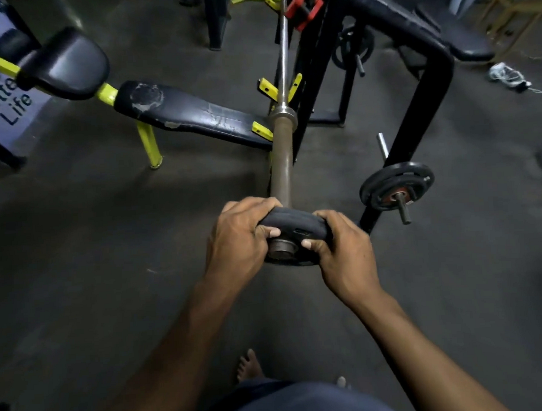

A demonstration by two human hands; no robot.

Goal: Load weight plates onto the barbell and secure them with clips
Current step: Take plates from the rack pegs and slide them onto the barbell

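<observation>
A small black weight plate sits on the near end of the barbell sleeve, with the sleeve's tip showing through its centre hole. My left hand grips the plate's left rim and my right hand grips its right rim, fingers curled over the front face. The barbell's thin chrome shaft runs away from me over yellow rack hooks. No clip is visible on the sleeve.
A black and yellow bench lies to the left. A black frame on the right carries plates on a peg and another plate further back. Red plates hang at the top. My bare foot stands below.
</observation>
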